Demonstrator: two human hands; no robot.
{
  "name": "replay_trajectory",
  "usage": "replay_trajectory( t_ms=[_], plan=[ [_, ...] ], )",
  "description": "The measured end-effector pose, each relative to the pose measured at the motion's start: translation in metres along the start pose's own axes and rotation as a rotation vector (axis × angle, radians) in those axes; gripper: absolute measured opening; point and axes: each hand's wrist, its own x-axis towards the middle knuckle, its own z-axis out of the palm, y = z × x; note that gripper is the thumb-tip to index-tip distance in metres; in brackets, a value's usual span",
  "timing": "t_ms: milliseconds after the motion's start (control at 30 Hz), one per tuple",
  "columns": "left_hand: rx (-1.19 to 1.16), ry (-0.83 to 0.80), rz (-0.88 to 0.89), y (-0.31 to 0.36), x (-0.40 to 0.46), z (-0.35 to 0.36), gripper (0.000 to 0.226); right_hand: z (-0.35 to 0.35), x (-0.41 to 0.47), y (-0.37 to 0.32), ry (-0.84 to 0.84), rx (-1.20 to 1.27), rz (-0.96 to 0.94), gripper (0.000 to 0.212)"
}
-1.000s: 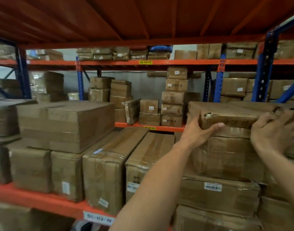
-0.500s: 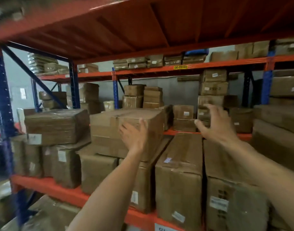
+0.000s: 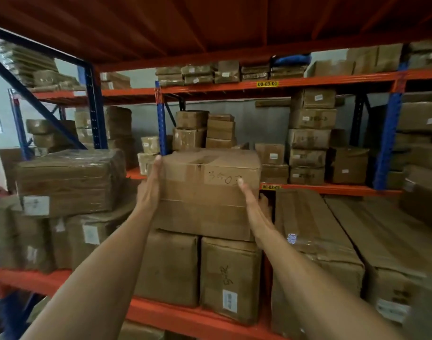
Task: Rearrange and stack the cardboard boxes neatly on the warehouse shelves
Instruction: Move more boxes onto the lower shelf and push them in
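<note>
Wrapped box at left, label blurred. Left hand lies flat against the left side of box, which sits on two lower boxes. Right hand flat at its right corner, fingers partly hidden. Scrawled number hard to read.

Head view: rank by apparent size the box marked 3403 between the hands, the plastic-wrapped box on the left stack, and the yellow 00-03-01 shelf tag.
1-2. Box marked 3403 and plastic-wrapped box: they look about alike, so I won't rank them.
3. Yellow shelf tag: far smaller, though it is also farther back.
</note>
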Motion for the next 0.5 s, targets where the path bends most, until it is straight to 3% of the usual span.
replay_trajectory(
  t_ms=[100,200,333,500],
  plan=[
    [-0.037,0.023,-0.089,0.005,0.017,0.000,0.154,0.004,0.007,0.002,-0.059,0.221,-0.002,0.114],
    [-0.010,0.103,-0.069,0.007,0.022,0.003,0.139,0.008,0.011,-0.002,-0.074,0.256,-0.037,0.098],
    [-0.011,0.218,-0.084,-0.005,0.023,-0.011,0.121,0.013,0.014,-0.025,-0.131,0.225,-0.038,0.105],
    [-0.221,0.104,-0.070,-0.012,0.024,-0.041,0.094,0.030,0.041,-0.053,-0.128,0.223,0.231,0.111]
  ],
)
